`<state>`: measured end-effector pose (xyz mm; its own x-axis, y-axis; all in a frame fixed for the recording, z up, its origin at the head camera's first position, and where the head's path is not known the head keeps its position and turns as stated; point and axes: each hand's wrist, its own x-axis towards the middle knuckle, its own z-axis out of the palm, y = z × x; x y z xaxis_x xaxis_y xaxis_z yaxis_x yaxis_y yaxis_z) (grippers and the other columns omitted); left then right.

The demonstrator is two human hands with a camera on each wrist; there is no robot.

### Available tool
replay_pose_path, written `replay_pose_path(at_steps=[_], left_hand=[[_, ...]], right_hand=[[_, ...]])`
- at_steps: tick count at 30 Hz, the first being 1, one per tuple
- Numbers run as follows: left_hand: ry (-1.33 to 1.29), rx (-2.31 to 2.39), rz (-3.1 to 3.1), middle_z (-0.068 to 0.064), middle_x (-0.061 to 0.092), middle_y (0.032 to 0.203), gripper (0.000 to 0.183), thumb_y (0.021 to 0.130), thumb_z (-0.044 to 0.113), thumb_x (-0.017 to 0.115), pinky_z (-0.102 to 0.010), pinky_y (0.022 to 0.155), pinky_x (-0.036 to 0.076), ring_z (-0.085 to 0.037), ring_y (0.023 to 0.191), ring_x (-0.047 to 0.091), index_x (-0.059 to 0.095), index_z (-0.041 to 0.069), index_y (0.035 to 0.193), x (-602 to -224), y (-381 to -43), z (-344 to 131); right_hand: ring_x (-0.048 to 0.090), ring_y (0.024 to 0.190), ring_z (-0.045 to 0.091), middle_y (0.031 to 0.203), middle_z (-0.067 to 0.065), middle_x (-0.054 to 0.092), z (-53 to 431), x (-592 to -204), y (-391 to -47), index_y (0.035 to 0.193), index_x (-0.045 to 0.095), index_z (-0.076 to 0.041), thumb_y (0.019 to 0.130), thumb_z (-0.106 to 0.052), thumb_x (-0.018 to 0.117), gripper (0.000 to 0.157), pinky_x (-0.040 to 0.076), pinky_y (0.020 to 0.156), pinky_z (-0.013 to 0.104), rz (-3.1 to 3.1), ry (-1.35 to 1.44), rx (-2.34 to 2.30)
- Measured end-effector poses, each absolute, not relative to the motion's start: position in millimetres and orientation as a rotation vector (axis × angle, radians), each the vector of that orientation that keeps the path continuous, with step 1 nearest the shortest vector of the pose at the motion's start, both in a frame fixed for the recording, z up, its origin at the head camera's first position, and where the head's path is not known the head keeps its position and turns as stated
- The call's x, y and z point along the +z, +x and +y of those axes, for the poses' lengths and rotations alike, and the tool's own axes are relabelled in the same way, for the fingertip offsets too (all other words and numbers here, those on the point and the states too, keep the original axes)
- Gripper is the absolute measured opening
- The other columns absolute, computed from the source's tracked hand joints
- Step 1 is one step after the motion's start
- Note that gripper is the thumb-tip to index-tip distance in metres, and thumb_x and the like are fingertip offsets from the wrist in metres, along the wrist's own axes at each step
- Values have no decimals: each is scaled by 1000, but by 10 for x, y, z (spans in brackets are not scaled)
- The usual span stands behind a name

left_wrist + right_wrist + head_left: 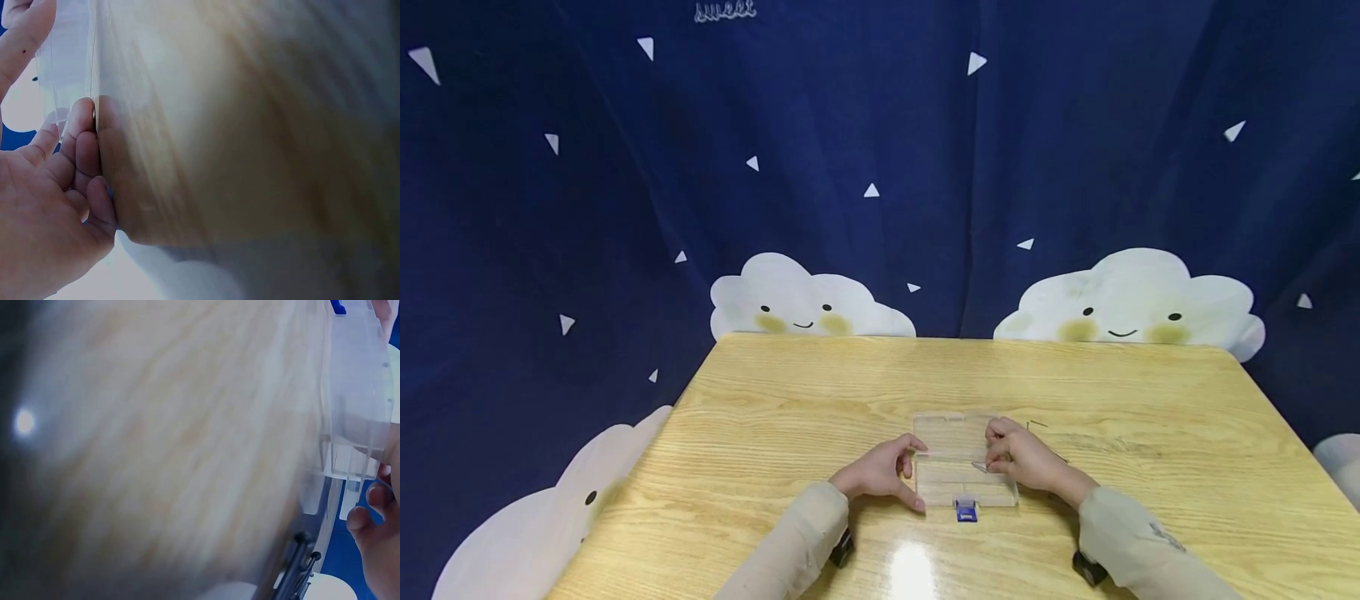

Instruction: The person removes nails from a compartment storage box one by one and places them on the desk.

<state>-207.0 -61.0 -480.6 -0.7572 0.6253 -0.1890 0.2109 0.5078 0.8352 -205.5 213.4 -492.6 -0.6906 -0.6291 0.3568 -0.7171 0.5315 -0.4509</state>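
A clear plastic box lies open on the table, its lid folded back on the far side. A blue latch sits at its front edge. My left hand holds the box at its left end, thumb at the front corner and index finger near the hinge; the other fingers curl by the table edge-on in the left wrist view. Over the box's right part, my right hand pinches a thin, shiny nail whose end shows past the fingertips. The rest of it is hidden.
Several dark nails with round heads lie on the table just right of the box, partly behind the right hand. The wooden table reaches back to a blue curtain printed with clouds.
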Motion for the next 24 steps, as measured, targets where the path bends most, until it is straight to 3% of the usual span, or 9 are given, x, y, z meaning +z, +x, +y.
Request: replay_pose_path(at_steps=[14,24], left_hand=[[649,1164,2301,-2,48,73,71,58,10,86,-22,61,35,-10,63,41,49,12,119,-4823,-2070,-599],[640,1165,2309,-1,47,72,72,58,10,86,-21,60,35,-9,62,41,49,12,119,-4818,-2067,-603]], right_hand=[[30,74,6,75,-5,35,2137,-4923,-2141,72,74,-16,65,-6,79,12,29,61,23,-2523,1303,930],[27,78,7,81,-7,38,2146,-4878,-2237,93,74,-15,70,-14,76,22,27,64,23,-2546,1498,727]])
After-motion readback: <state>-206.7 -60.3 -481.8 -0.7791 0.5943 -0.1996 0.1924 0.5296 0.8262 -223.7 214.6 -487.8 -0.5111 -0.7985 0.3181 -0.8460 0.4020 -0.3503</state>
